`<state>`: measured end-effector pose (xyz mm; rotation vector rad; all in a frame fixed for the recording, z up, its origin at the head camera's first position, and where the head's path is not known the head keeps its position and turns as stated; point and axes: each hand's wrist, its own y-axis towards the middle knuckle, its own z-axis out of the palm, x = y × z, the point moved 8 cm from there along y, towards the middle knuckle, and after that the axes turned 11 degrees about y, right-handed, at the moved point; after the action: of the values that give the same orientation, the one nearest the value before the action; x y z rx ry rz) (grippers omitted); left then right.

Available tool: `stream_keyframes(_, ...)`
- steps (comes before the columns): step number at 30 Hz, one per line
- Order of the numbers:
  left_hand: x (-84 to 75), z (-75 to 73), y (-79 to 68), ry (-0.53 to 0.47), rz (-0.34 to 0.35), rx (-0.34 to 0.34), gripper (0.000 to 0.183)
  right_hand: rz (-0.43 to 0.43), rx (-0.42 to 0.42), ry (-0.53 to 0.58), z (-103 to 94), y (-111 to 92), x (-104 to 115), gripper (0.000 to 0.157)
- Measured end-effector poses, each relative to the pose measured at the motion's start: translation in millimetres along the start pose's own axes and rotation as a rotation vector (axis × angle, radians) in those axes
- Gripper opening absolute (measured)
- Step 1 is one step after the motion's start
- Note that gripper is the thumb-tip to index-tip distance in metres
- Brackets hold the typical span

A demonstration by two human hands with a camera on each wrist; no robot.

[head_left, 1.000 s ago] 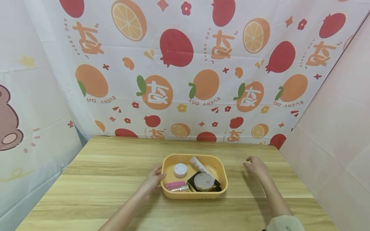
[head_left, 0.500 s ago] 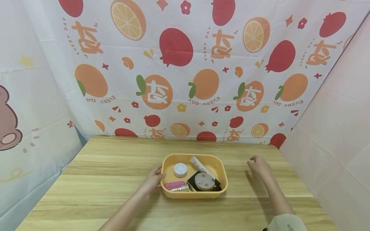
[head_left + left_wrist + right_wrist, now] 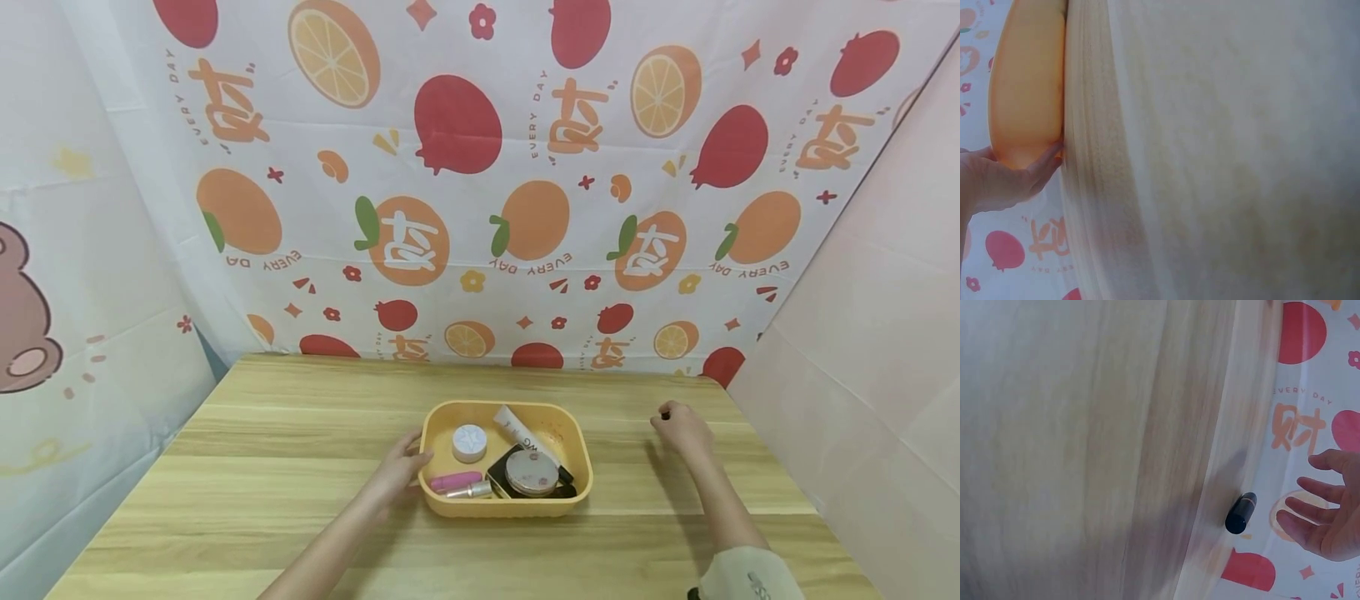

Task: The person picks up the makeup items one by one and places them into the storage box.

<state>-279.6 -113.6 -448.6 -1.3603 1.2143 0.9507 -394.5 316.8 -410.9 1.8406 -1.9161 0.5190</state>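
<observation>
A yellow plastic basket (image 3: 506,510) stands on the table, its left end gripped by my left hand (image 3: 393,475), thumb at the rim. That hand (image 3: 1007,184) shows fingers along the basket's outer wall (image 3: 1029,81) in the left wrist view. Inside lie a round white jar (image 3: 469,443), a white squeeze tube (image 3: 525,432), a pink tube (image 3: 455,481), a silvery tube (image 3: 470,491) and a round compact (image 3: 531,472). My right hand (image 3: 686,432) is at the table's right. In the right wrist view its fingers are spread, apart from a black lipstick-like tube (image 3: 1241,512) with a gold band.
The wooden table (image 3: 300,467) ends at a fruit-printed cloth (image 3: 480,225) behind. Plain pale cloth (image 3: 885,350) borders the right side, and a bear-printed cloth (image 3: 97,375) the left. Dark items lie under and beside the compact.
My right hand has moved a little to the right, and a black thing now shows at its fingertips in the head view. The left hand and basket have stayed put.
</observation>
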Motion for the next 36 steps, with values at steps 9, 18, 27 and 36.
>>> stream_keyframes(9, 1.3, -0.2, 2.2, 0.004, 0.0, -0.002, 0.054, -0.003, -0.029, -0.019, -2.6, 3.9, -6.6, 0.036)
stream_keyframes(18, 0.9, -0.1, 2.9, 0.001, -0.004, -0.006, 0.055, 0.024, -0.02, -0.031, -5.3, 6.3, -15.9, 0.037)
stream_keyframes(27, 1.2, 0.0, 2.2, -0.012, -0.002, -0.001, 0.055, 0.067, -0.007, -0.064, -5.2, 14.2, -33.7, 0.038)
stream_keyframes(36, 1.8, 0.2, 2.4, -0.012, -0.003, -0.001, 0.054, 0.098, 0.005, -0.066, 0.0, 20.4, -45.9, 0.043)
